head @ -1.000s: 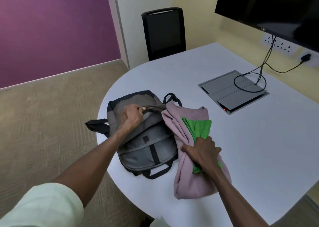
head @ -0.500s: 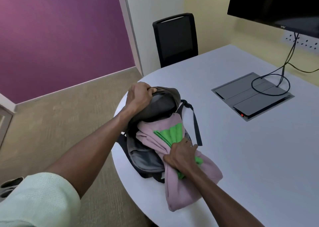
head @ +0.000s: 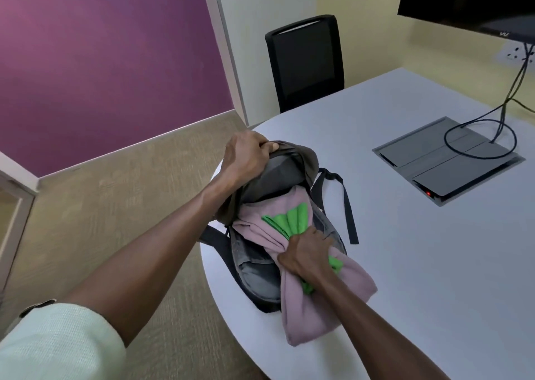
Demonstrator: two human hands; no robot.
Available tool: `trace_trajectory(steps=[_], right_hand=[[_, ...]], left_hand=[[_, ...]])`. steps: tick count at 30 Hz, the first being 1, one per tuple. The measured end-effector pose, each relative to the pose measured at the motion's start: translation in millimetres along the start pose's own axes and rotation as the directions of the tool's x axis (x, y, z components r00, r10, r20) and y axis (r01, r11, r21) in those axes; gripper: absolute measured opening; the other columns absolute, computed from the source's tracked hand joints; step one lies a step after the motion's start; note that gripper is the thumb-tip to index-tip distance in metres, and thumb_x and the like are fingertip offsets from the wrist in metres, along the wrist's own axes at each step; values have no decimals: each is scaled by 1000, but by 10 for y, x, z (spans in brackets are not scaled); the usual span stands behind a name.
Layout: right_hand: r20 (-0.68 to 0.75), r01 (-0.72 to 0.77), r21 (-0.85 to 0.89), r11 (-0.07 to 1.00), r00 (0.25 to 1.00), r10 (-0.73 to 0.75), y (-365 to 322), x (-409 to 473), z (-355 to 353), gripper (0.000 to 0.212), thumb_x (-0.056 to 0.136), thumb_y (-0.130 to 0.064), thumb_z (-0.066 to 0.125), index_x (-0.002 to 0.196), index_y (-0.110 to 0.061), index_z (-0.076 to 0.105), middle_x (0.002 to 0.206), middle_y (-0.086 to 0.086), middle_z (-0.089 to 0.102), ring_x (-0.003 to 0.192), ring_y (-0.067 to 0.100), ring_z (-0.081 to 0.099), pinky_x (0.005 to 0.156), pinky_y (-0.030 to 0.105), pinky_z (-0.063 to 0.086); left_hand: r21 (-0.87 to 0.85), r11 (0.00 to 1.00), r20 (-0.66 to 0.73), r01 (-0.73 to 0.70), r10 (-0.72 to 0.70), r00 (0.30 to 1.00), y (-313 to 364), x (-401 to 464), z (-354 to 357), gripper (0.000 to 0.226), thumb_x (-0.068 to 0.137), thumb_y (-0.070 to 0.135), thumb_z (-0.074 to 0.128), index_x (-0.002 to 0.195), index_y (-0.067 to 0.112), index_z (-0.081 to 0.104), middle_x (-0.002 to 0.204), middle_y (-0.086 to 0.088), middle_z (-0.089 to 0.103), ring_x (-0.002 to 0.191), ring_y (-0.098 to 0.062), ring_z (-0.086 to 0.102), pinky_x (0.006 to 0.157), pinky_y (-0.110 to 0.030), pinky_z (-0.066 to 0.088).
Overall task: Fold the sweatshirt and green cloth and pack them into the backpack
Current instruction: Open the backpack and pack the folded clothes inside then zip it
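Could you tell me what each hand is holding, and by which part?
Left hand grips the backpack by its top flap; right hand clutches the sweatshirt and green cloth mid-bundle.

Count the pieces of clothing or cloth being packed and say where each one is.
2. The pink sweatshirt is bundled in the right hand, its far end entering the backpack. The green cloth lies folded inside it. Anything deeper in the backpack is hidden.

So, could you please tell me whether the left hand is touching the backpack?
Touching. The head view shows the left hand closed on the top edge of the backpack, its grip lifting the opening wide.
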State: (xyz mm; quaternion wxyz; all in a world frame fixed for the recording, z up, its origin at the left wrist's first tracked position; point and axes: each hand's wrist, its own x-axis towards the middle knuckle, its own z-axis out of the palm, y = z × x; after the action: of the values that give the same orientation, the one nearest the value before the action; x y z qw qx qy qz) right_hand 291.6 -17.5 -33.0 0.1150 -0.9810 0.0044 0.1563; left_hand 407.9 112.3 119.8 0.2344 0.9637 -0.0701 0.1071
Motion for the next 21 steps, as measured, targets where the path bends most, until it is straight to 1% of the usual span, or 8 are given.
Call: trace_trajectory(steps=[1,3,5,8,12,15,16,21], right_hand=[[44,5,-15,1000,999,-4,-56,50,-34,78,68,-62,25,109,-11,67,116,18,52,108,33,48,99,52,27],[127,-22,-50,999,991,28,-124,161,-57,63,75,-52,39,116,-12,65,123,20,51,114,36,48,104,58,22],[160,-98,-26,995,982,101,-144,268,-16,50,81,-41,50,120,-13,63,128,20,50,118,37,46,107,58,20],[144,-189,-37,981,971,192,-220,357,78,50,85,-47,50,120,-14,63,128,19,49,117,36,46,107,55,21],[116,-176,-122,977,975,190,-437,464,148,52,86,-49,48,121,-13,63,126,21,50,113,37,47,102,57,26],[118,-133,-166,977,981,153,-553,585,142,52,85,-47,46,122,-13,62,125,21,50,111,37,48,98,52,32],[119,-122,-174,977,982,144,-578,616,142,51,85,-46,47,122,-13,61,125,21,50,110,37,48,97,51,32],[73,-118,-169,979,989,131,-727,748,51,52,86,-51,47,120,-15,62,124,22,50,109,37,47,96,51,31]], left_hand=[[8,1000,-1,2,-2,1000,-4,22,-38,38,96,35,58,83,2,73,78,-14,70,78,-27,65,68,-34,47],[27,1000,-1,12,-12,1000,-45,44,-105,38,96,34,58,78,3,71,70,-14,65,73,-27,62,61,-32,40],[28,999,3,18,-18,1000,-127,34,-139,38,95,34,58,76,4,71,68,-13,65,71,-27,62,60,-32,40],[-9,1000,-4,-16,16,1000,-197,-39,-115,35,94,34,60,81,6,74,75,-13,71,74,-25,66,69,-38,51],[-21,996,17,-83,84,996,-125,-68,-68,34,94,34,60,83,7,76,76,-9,73,74,-22,65,71,-38,51],[-53,992,-36,-110,109,993,-81,-42,-193,29,95,30,61,82,9,77,68,-4,69,65,-17,61,55,-14,39],[-64,989,-64,-132,128,990,-76,-44,-244,28,95,28,62,81,9,77,64,-2,67,61,-15,58,52,-12,35],[-106,971,-67,-214,208,976,-43,-181,-316,21,94,27,65,90,12,80,75,0,75,64,-11,65,58,-23,47]])
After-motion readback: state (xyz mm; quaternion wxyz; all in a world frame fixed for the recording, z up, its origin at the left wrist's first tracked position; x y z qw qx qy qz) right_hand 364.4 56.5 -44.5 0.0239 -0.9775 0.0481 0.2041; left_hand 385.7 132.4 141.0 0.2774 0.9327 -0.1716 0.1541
